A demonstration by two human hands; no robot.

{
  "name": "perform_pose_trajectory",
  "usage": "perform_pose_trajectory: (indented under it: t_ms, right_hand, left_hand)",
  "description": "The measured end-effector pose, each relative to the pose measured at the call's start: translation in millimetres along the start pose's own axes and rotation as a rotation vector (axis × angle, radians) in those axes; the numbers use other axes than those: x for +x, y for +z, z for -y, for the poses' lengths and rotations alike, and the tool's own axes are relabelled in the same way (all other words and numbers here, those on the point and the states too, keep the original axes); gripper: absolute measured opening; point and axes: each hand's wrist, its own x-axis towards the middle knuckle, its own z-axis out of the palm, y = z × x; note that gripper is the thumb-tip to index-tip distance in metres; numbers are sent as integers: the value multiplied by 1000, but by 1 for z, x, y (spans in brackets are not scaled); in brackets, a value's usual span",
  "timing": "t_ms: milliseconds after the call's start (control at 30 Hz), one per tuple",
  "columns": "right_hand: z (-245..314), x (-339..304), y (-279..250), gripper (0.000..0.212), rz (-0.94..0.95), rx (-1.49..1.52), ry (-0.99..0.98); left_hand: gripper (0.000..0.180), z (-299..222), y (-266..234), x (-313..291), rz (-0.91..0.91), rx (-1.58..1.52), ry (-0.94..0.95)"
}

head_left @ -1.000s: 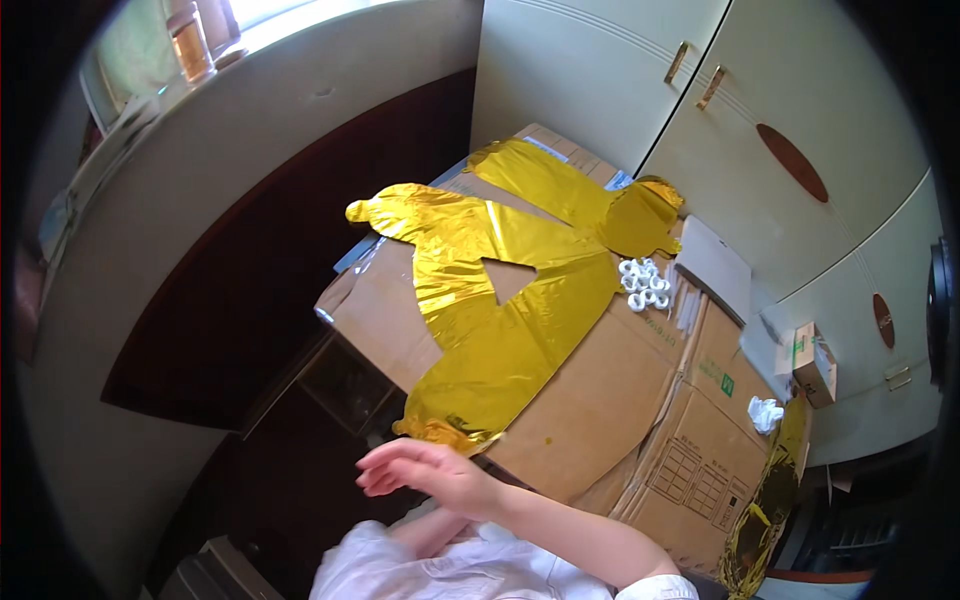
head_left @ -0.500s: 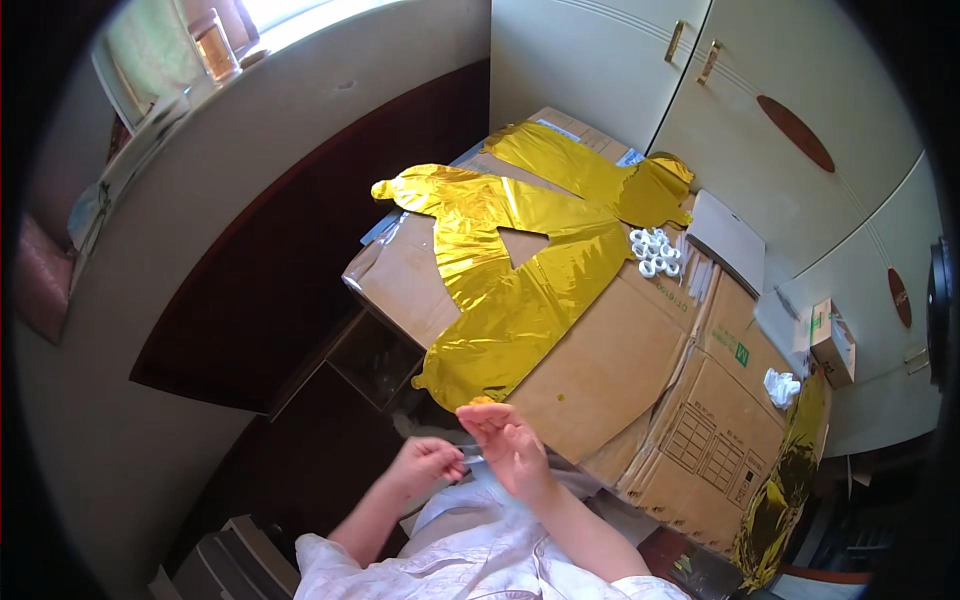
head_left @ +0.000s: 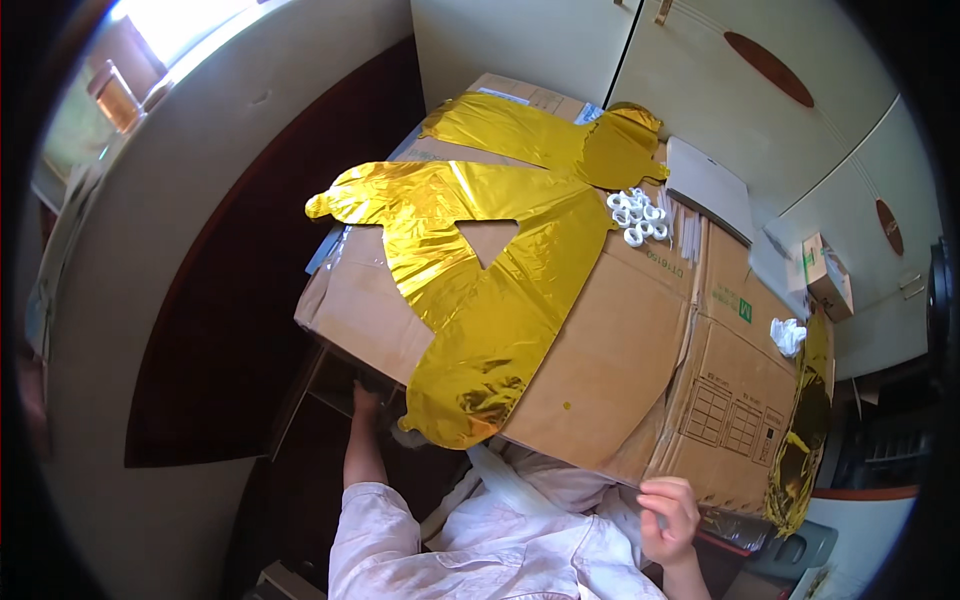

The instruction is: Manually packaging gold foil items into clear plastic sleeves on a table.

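My left hand [head_left: 367, 400] reaches down into a dark open compartment [head_left: 335, 385] below the table's near left edge; its fingers are lost in shadow. By the near edge of the cardboard, my right hand [head_left: 670, 515] is raised with its fingers bent and the thumb apart, and I see nothing in it. A large flat gold foil balloon [head_left: 500, 290] with a triangular hole lies across the cardboard [head_left: 610, 370]. Its near end hangs close to my lap. Behind it is another flat gold foil piece [head_left: 540, 135].
White ribbon-like rings [head_left: 640, 215] sit right of the foil, beside thin white sticks [head_left: 690, 240] and a grey flat case [head_left: 708, 188]. Crumpled white tissue [head_left: 788, 337], a small carton [head_left: 828, 277] and more gold foil [head_left: 800, 450] line the right side. White cabinets [head_left: 690, 90] stand behind.
My hands have parted: the left went down into the compartment, the right moved to the right. The thin clear strip and the orange bit at my fingers no longer show. The view has shifted.
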Motion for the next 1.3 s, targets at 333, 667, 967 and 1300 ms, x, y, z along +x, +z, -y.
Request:
perform_pose_trajectory:
  t_ms: [333,667,967,1300]
  right_hand:
    - [20,-16,23,33,309,-54,-29]
    - [7,-33,34,20,216,15,157]
    - [-9,-37,42,18,350,77,117]
    - [-12,-49,39,20,321,79,130]
  left_hand:
    - [53,26,58,-24,328,447,-57]
    - [47,13,80,-65,380,535,-146]
    - [49,-39,97,-121,331,284,-193]
    - [51,-45,44,-79,404,-749,-417]
